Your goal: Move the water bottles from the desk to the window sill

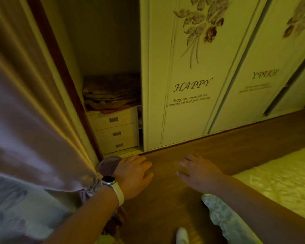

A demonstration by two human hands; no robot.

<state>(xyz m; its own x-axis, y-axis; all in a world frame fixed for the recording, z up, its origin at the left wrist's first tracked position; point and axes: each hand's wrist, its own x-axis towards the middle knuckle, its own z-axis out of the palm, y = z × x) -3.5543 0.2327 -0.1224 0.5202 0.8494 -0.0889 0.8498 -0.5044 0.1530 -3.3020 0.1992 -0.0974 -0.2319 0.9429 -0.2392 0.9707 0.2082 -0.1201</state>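
No water bottle, desk or window sill shows in the head view. My left hand (133, 175), with a watch on a pale strap at the wrist, hangs low in the middle over the wooden floor, fingers loosely apart and holding nothing. My right hand (197, 170) is beside it to the right, palm down, fingers spread and empty. Both hands are held out in front of me, apart from each other.
A purple curtain (30, 120) fills the left side. A wardrobe stands ahead with an open section holding folded blankets (111, 92) over a small drawer unit (116, 131), beside sliding doors (188, 76) marked "HAPPY". A purple perforated basket (107, 164) sits by the curtain. A bed edge (280, 178) lies at right.
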